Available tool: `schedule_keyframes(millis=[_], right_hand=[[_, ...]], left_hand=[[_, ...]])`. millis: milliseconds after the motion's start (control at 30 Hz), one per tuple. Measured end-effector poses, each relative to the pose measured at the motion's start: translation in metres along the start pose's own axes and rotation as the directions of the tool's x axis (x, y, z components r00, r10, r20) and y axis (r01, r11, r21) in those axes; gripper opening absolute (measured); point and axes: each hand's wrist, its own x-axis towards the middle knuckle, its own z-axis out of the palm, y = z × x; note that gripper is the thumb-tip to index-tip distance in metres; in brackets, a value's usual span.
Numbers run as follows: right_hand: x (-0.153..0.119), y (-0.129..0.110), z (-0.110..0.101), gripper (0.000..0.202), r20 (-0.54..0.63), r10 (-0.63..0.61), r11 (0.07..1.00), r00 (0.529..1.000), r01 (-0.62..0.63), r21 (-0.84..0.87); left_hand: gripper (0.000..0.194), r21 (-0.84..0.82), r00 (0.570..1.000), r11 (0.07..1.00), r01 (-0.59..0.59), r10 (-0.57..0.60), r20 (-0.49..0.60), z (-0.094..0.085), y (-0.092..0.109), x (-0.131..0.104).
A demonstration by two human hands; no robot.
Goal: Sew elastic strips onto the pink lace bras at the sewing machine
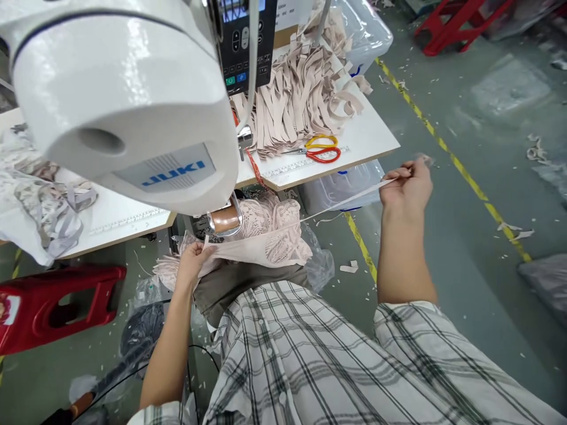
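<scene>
A pale pink lace bra (283, 236) lies across my lap, just in front of the sewing machine's arm. My left hand (195, 260) pinches the end of its side band, near the machine's lower arm (225, 219). Out to the right, my right hand (406, 183) is raised and closed on a narrow pale strap (349, 199). This strap runs taut from the right hand down toward the bra. A small translucent scrap (425, 158) shows at the right fingertips; what it is I cannot tell.
The white sewing machine head (124, 106) overhangs the table. Cut pink strips (296, 97) lie behind red-and-yellow scissors (321, 149) on the tabletop. A clear bin (345, 186) stands beneath the table edge. Red stools (62, 301) and fabric scraps are on the floor.
</scene>
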Motion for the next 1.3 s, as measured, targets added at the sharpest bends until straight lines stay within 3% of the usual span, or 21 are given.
schedule_keyframes(millis=[67,133,167,233,267,300,367,433,500,567,700,833,967,1033,1133,1167,1233,1300], right_hand=[[-0.006,-0.003,0.008,0.036,-0.084,-0.014,1.0,0.996,0.016,0.017],[-0.03,-0.001,0.02,0.027,-0.074,0.006,1.0,0.997,-0.004,0.028],[-0.048,0.0,0.028,0.022,-0.022,0.023,0.999,0.999,-0.023,0.024],[-0.092,0.002,0.043,0.02,0.203,0.069,0.997,0.977,-0.062,-0.04],[-0.115,0.003,0.051,0.021,0.337,0.087,0.994,0.938,-0.061,-0.089],[-0.137,0.002,0.059,0.02,0.508,0.091,0.984,0.857,-0.001,-0.176],[-0.175,-0.001,0.072,0.016,0.752,0.112,0.953,0.65,0.144,-0.266],[-0.201,-0.007,0.082,0.013,0.866,0.124,0.92,0.484,0.27,-0.283],[-0.217,-0.013,0.088,0.014,0.902,0.121,0.887,0.415,0.363,-0.286],[-0.225,-0.019,0.091,0.015,0.912,0.112,0.853,0.395,0.432,-0.292],[-0.23,-0.026,0.093,0.015,0.936,0.127,0.834,0.329,0.475,-0.28],[-0.225,-0.03,0.095,0.021,0.952,0.145,0.824,0.269,0.501,-0.267],[-0.219,-0.031,0.099,0.024,0.968,0.119,0.818,0.22,0.531,-0.222],[-0.215,-0.029,0.1,0.023,0.96,0.132,0.873,0.246,0.429,-0.23],[-0.207,-0.024,0.102,0.027,0.912,0.228,0.959,0.341,0.085,-0.271],[-0.204,-0.022,0.102,0.028,0.9,0.264,0.96,0.347,-0.007,-0.279],[-0.201,-0.022,0.103,0.028,0.922,0.259,0.964,0.287,-0.019,-0.265],[-0.202,-0.027,0.104,0.021,0.979,0.134,0.973,0.154,0.169,-0.159]], left_hand=[[0.042,-0.005,0.999,1.0,-0.016,0.016,-0.049,0.006,-0.004,0.005],[0.038,0.034,0.994,0.999,-0.035,0.038,-0.103,0.009,-0.005,0.006],[0.034,0.069,0.988,0.997,-0.044,0.053,-0.144,0.01,-0.004,0.006],[0.028,0.152,0.967,0.987,-0.058,0.093,-0.237,0.014,0.001,0.002],[0.029,0.189,0.953,0.98,-0.062,0.114,-0.279,0.017,0.005,0.0],[0.032,0.228,0.938,0.971,-0.07,0.142,-0.315,0.021,0.01,-0.004],[0.034,0.309,0.909,0.942,-0.131,0.239,-0.342,0.029,0.022,-0.014],[0.029,0.338,0.889,0.9,-0.276,0.372,-0.266,0.033,0.037,-0.029],[0.028,0.265,0.866,0.861,-0.434,0.48,-0.14,0.033,0.054,-0.047],[0.026,0.173,0.85,0.839,-0.516,0.526,-0.016,0.03,0.071,-0.063],[0.033,0.2,0.835,0.811,-0.55,0.525,0.167,0.025,0.091,-0.078],[0.021,0.208,0.843,0.818,-0.537,0.517,0.147,0.03,0.091,-0.076],[0.02,0.283,0.798,0.754,-0.592,0.597,0.08,0.037,0.085,-0.073],[0.02,0.28,0.779,0.736,-0.617,0.623,0.08,0.035,0.084,-0.072],[0.022,0.207,0.794,0.767,-0.607,0.597,0.115,0.026,0.087,-0.07],[0.022,0.19,0.799,0.776,-0.602,0.588,0.13,0.021,0.088,-0.07],[0.022,0.183,0.798,0.777,-0.603,0.58,0.165,0.012,0.092,-0.071],[0.018,0.196,0.791,0.768,-0.609,0.572,0.215,0.006,0.096,-0.075]])
